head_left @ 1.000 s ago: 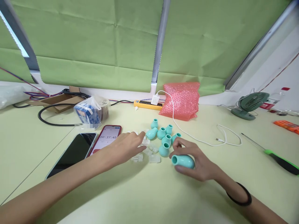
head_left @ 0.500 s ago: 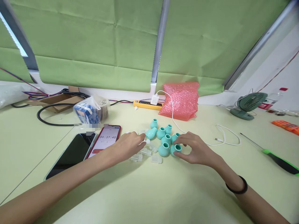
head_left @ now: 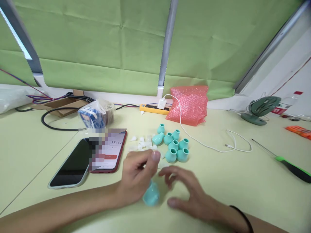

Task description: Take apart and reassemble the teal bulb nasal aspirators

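My left hand (head_left: 138,174) is curled into a fist, thumb uppermost, in the middle of the table's near part. Out from under it shows the round end of a teal squeeze bulb (head_left: 151,194), slightly blurred; its neck is hidden in the fingers. Just to the right, my right hand (head_left: 189,191) faces the bulb with thumb and fingers apart and nothing between them. Beyond both hands stand several teal bulbs (head_left: 171,155), open necks up, while one bulb (head_left: 158,138) lies on its side. Small white and clear plastic tips (head_left: 143,144) lie in a pile left of them, partly covered by my left hand.
Two phones lie at the left, a dark one (head_left: 71,165) and one with a timer (head_left: 113,152). A white cable (head_left: 206,145), pink bubble-wrap pouch (head_left: 188,105) and yellow power strip (head_left: 153,109) lie behind. A screwdriver (head_left: 289,166) and green fan (head_left: 261,110) are at the right.
Both hands have drawn back toward me from the tip pile and the standing bulbs. My left hand now has a teal bulb; my right hand has left the bulb group and stays open.
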Action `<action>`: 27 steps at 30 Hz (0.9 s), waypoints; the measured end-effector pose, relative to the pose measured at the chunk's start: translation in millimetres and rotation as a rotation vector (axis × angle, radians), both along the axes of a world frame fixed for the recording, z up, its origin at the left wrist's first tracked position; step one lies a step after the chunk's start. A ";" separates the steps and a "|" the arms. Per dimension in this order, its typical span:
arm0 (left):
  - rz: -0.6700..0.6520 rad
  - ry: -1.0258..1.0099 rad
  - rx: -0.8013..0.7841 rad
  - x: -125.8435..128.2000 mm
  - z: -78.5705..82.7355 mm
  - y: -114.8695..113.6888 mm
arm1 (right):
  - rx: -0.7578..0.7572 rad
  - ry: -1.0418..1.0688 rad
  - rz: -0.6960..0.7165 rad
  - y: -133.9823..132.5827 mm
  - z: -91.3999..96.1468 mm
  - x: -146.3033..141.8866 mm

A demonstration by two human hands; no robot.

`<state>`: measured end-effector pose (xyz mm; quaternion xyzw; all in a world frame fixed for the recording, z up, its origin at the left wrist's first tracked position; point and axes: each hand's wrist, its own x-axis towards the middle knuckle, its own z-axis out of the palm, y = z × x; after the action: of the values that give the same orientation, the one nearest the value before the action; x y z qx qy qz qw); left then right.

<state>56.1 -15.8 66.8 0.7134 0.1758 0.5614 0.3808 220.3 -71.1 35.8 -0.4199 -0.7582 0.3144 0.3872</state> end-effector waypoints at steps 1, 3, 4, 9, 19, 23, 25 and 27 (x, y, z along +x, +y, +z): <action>-0.041 -0.001 -0.025 1.8 -6.9 -5.3 | -0.171 0.035 0.069 -7.0 -1.9 -8.3; -0.122 0.013 -0.060 3.9 -17.6 -16.2 | -0.373 0.071 0.173 -15.7 -4.7 -20.0; -0.163 0.022 -0.072 4.3 -20.5 -21.2 | -0.419 0.086 0.212 -17.5 -5.8 -23.7; -0.407 0.154 -0.370 6.2 -11.9 -30.6 | -0.296 0.138 0.296 -14.7 -10.5 -29.6; -0.721 0.521 -0.874 7.9 9.1 -12.5 | -0.102 -0.162 0.366 -10.4 -1.5 -26.2; -0.150 0.336 -0.536 7.2 9.6 10.5 | -0.052 -0.164 0.274 -6.3 -6.5 -30.2; -0.027 0.328 -0.436 7.2 6.4 26.8 | -0.068 -0.164 0.276 -5.7 -8.0 -29.7; 0.024 0.351 -0.339 7.2 0.3 40.0 | -0.122 -0.132 0.275 -6.5 -7.2 -26.9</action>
<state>63.3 24.2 67.1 0.7237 0.3395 0.3959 0.4519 193.5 -77.6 28.6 -0.3544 -0.8120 0.3815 0.2636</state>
